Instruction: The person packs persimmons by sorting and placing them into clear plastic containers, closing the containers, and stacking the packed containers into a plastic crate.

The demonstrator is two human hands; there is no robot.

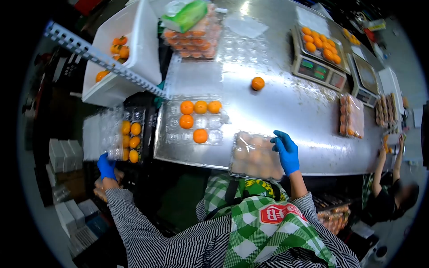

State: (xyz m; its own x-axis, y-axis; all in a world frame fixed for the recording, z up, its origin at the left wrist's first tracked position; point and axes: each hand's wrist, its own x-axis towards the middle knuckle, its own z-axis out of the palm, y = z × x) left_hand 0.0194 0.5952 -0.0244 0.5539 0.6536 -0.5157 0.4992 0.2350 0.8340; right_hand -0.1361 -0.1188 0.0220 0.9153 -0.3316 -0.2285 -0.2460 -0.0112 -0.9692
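- Work surface: a steel table (286, 107); its front edge runs just before the person's apron (263, 223), and its left edge stands between two groups of fruit boxes.
- Open room: a broad stretch of steel extends from the right hand (287, 152) toward the scale (319, 73); one loose orange (258, 83) lies in this stretch.
- Upper left: a perforated metal bar (107, 62) slants across the white tub (149, 53) and ends near the table's left edge.
- Right hand: gloved, thumb and fingers parted, grasping nothing visible; it is at the right side of the closed box (255, 156), and whether the fingertips touch it cannot be told.
- Closed box: filled with fruit, lying at the front edge, its near side seeming to pass slightly beyond.
- Left hand (106, 166): gloved, beyond the table's left edge, at the lower end of a raised clear lid (100, 136); whether it pinches the lid or only touches it cannot be told.
- Side box (139, 117): beside that lid, with oranges in rows.
- Tray (170, 134): near the table's left edge, holding five oranges.
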